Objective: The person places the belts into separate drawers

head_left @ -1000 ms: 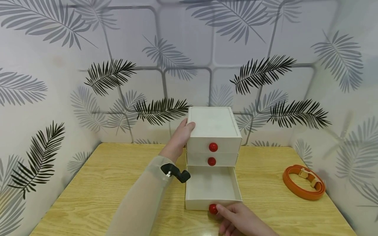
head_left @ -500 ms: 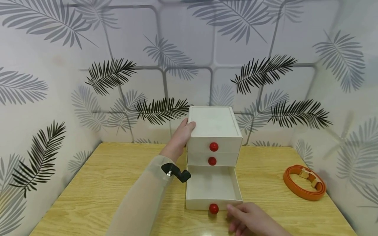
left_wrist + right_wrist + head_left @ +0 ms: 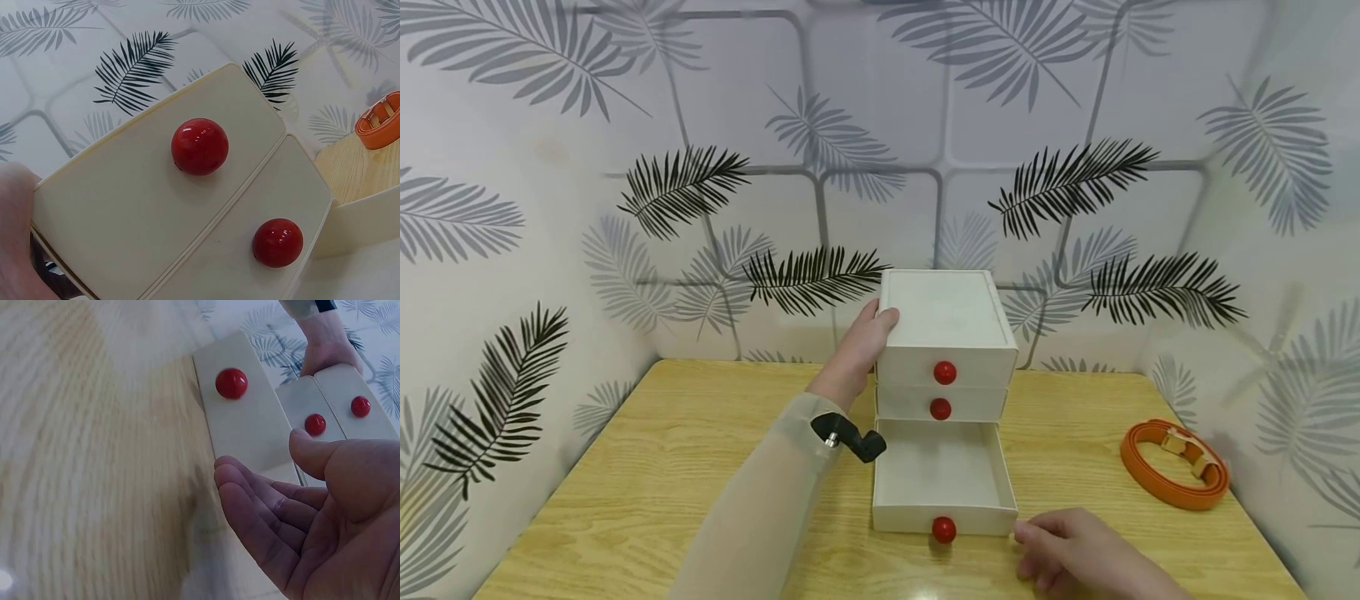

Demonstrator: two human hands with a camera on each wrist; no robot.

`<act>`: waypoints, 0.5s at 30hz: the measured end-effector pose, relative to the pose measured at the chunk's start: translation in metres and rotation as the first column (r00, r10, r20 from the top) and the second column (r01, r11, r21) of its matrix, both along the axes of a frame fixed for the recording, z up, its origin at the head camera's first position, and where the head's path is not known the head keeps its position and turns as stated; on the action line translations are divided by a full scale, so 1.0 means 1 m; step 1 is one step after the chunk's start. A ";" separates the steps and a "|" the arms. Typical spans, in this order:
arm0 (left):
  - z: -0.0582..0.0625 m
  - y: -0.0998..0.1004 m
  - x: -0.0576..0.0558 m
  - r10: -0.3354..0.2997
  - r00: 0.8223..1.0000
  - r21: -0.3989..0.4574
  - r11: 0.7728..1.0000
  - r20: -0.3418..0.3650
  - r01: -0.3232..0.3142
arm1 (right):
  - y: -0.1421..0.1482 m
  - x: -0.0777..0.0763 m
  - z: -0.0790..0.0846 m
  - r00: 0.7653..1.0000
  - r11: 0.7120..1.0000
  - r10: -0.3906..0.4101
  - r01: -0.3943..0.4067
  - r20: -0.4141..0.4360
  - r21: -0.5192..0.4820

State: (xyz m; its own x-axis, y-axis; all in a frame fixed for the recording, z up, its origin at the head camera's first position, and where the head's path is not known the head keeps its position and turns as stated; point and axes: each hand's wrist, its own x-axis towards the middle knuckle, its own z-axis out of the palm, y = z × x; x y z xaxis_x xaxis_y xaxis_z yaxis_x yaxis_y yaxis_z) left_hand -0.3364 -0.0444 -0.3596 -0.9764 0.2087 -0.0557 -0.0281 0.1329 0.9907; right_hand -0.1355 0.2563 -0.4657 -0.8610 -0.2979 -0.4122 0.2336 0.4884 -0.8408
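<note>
A small white drawer box (image 3: pixel 951 308) with three red-knobbed drawers stands on the table. Its bottom drawer (image 3: pixel 943 467) is pulled out and nothing lies inside; the upper two are closed. My left hand (image 3: pixel 861 346) grips the box's upper left edge, thumb on the top and fingers down the side, mostly hidden. Just right of the bottom drawer's front corner is my right hand (image 3: pixel 1078 550), holding nothing. In the right wrist view its fingers (image 3: pixel 262 525) are loosely bent, thumb apart, beside the drawer front with its red knob (image 3: pixel 232 384).
A coiled orange belt (image 3: pixel 1176 467) with a gold buckle lies at the right of the wooden table (image 3: pixel 647 467). Leaf-patterned walls (image 3: pixel 880 108) close in the back and both sides. A black mount (image 3: pixel 850 437) sits on the left wrist.
My right hand has let go of the bottom drawer's red knob and moved right, past the drawer's corner. The left hand stays on the box, and the drawer has stayed out.
</note>
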 end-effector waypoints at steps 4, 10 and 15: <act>0.000 0.000 0.000 0.000 1.000 0.001 1.000 -0.002 0.000 | 0.012 -0.004 0.003 0.998 0.999 0.013 -0.011 -0.056 0.035; 0.000 0.000 0.001 0.001 1.000 -0.001 1.000 0.000 -0.001 | 0.024 -0.010 0.006 0.994 0.993 -0.034 0.045 -0.099 0.111; 0.000 0.000 0.001 0.000 1.000 0.006 1.000 0.001 0.000 | 0.024 -0.012 0.009 0.983 0.970 -0.109 0.137 -0.146 0.199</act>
State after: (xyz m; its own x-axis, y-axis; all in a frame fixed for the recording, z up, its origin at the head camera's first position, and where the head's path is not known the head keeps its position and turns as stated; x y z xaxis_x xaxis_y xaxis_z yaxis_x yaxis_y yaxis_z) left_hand -0.3359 -0.0441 -0.3601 -0.9763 0.2093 -0.0556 -0.0294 0.1266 0.9915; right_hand -0.1475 0.2801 -0.4571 -0.9368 -0.1061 -0.3333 0.1960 0.6301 -0.7514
